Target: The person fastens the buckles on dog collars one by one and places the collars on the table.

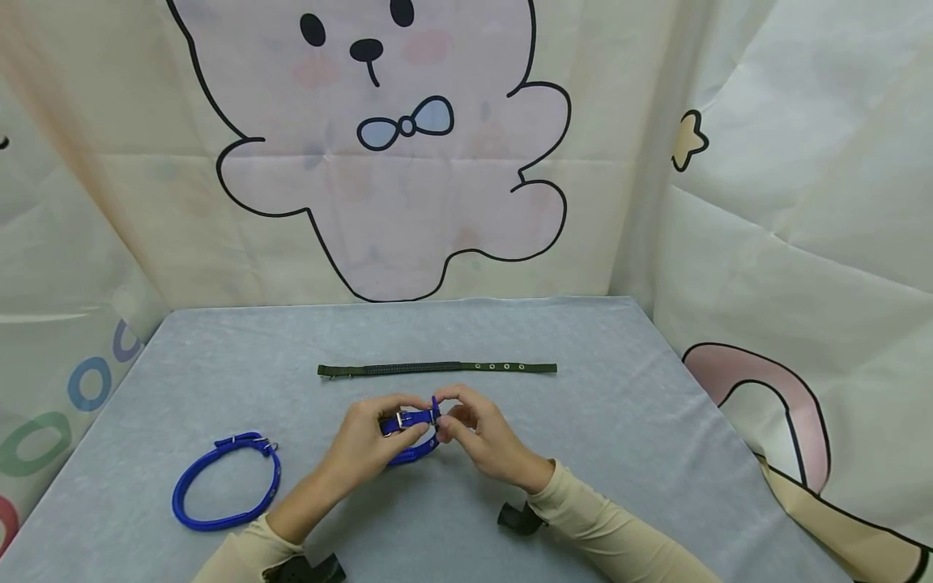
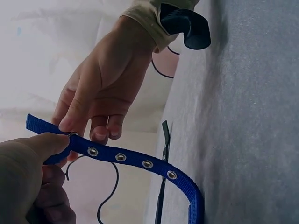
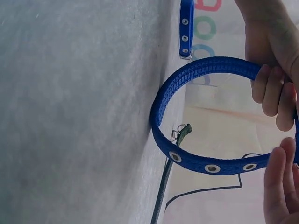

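Above the table, both hands hold a blue dog collar (image 1: pixel 412 455) bent into a loop. My left hand (image 1: pixel 364 437) pinches it close to the metal buckle (image 1: pixel 399 420), with the thumb along the strap. At the right side of the buckle area, my right hand (image 1: pixel 490 444) pinches the collar near its free end. In the left wrist view, the strap (image 2: pixel 133 159) shows several metal-ringed holes, and its tip sticks out past the left thumb. The right wrist view shows the padded inside of the loop (image 3: pixel 205 68); the buckle is hidden there.
A second blue collar (image 1: pixel 219 525), closed into a ring, lies on the grey cloth-covered table (image 1: pixel 619 421) to the left. Behind the hands, a dark green collar (image 1: pixel 411 368) is stretched out straight. Printed cloth walls (image 1: pixel 794 202) surround the table.
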The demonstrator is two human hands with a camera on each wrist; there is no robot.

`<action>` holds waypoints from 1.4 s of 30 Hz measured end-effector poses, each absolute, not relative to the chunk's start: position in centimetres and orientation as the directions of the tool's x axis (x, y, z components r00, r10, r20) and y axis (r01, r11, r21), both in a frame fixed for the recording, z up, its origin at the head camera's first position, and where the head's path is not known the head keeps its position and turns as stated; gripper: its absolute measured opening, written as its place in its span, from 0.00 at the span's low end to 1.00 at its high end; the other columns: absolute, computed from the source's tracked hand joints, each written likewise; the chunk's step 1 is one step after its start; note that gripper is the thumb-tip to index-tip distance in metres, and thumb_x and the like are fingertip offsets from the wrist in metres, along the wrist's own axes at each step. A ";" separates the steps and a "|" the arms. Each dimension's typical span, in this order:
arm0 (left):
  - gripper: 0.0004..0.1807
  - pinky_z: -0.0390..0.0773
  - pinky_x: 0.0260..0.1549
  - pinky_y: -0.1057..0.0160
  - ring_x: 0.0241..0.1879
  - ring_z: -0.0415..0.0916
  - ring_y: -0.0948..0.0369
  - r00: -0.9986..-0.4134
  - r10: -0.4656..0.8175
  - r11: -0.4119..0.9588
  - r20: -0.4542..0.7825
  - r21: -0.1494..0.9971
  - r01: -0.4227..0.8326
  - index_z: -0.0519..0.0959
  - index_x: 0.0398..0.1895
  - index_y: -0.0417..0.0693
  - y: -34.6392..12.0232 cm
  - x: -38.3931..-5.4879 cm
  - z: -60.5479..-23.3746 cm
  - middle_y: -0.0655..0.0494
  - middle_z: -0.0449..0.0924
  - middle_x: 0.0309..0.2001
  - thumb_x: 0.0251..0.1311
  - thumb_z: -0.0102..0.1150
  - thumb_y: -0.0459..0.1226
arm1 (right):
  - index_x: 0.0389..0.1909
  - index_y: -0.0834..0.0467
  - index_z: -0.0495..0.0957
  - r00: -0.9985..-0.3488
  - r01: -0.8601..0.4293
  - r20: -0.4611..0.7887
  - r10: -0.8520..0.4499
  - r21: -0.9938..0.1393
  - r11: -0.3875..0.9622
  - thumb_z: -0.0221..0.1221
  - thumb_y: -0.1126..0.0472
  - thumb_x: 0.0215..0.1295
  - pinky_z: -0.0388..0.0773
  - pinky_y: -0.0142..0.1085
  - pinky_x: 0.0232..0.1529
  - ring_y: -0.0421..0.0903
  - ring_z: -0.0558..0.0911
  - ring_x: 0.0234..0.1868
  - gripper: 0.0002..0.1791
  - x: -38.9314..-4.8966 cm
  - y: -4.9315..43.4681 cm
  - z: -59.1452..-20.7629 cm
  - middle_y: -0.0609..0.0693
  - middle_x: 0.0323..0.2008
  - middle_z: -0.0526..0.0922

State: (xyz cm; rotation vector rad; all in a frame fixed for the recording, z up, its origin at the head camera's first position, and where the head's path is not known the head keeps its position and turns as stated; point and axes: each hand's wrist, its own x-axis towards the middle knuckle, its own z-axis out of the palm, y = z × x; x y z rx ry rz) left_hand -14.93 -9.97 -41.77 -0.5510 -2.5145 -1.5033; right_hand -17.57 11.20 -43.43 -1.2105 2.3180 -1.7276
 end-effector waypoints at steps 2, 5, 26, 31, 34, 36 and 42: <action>0.11 0.68 0.18 0.70 0.19 0.65 0.71 -0.921 0.225 0.436 0.317 0.813 0.386 0.88 0.44 0.55 -9.9 -14.9 -41.7 0.64 0.82 0.24 0.58 0.73 0.38 | 0.58 0.65 0.72 -0.712 -0.546 0.409 -0.570 -0.833 0.085 0.52 0.69 0.76 0.85 0.38 0.38 0.56 0.84 0.32 0.13 -17.6 11.2 -43.4 0.64 0.46 0.79; 0.11 0.69 0.18 0.69 0.19 0.66 0.70 -0.928 0.218 0.461 0.302 0.806 0.371 0.88 0.43 0.55 -9.9 -14.9 -41.5 0.62 0.84 0.27 0.57 0.74 0.37 | 0.57 0.66 0.73 -0.719 -0.544 0.417 -0.556 -0.836 0.077 0.53 0.70 0.75 0.85 0.37 0.39 0.53 0.85 0.34 0.13 -17.5 11.1 -43.3 0.65 0.46 0.80; 0.09 0.67 0.22 0.68 0.23 0.67 0.69 -0.955 0.228 0.627 0.191 0.721 0.295 0.88 0.41 0.56 -9.8 -15.3 -41.7 0.63 0.80 0.26 0.58 0.73 0.41 | 0.59 0.62 0.63 -0.701 -0.602 0.512 -0.496 -0.798 0.027 0.47 0.72 0.77 0.82 0.39 0.31 0.53 0.83 0.34 0.13 -17.7 11.3 -43.6 0.64 0.47 0.83; 0.14 0.66 0.19 0.70 0.19 0.64 0.70 -0.945 0.274 0.454 0.179 0.842 0.291 0.85 0.48 0.48 -10.4 -15.7 -42.0 0.59 0.75 0.22 0.59 0.71 0.35 | 0.54 0.62 0.63 -0.719 -0.617 0.534 -0.446 -0.785 0.057 0.48 0.71 0.77 0.82 0.37 0.30 0.55 0.81 0.31 0.10 -17.8 11.0 -44.0 0.64 0.45 0.82; 0.16 0.66 0.20 0.70 0.20 0.64 0.70 -0.934 0.301 0.381 0.191 0.874 0.302 0.82 0.52 0.45 -10.6 -15.8 -42.0 0.57 0.78 0.26 0.60 0.68 0.32 | 0.53 0.62 0.67 -0.730 -0.622 0.540 -0.419 -0.779 0.078 0.48 0.72 0.77 0.82 0.36 0.30 0.56 0.81 0.30 0.09 -18.0 11.0 -44.2 0.66 0.43 0.82; 0.16 0.66 0.21 0.69 0.20 0.65 0.70 -0.932 0.306 0.357 0.194 0.884 0.301 0.81 0.53 0.45 -10.8 -15.8 -42.1 0.54 0.81 0.29 0.62 0.67 0.32 | 0.54 0.62 0.68 -0.730 -0.627 0.544 -0.414 -0.774 0.088 0.48 0.72 0.76 0.82 0.35 0.30 0.56 0.80 0.29 0.10 -18.0 11.1 -44.2 0.68 0.43 0.81; 0.15 0.69 0.24 0.69 0.25 0.71 0.67 -0.944 0.254 0.366 0.212 0.882 0.297 0.83 0.53 0.45 -10.9 -15.7 -42.1 0.53 0.87 0.35 0.63 0.68 0.35 | 0.57 0.61 0.72 -0.711 -0.655 0.558 -0.428 -0.747 0.114 0.49 0.73 0.76 0.83 0.40 0.28 0.51 0.80 0.27 0.13 -18.1 11.4 -44.1 0.65 0.39 0.79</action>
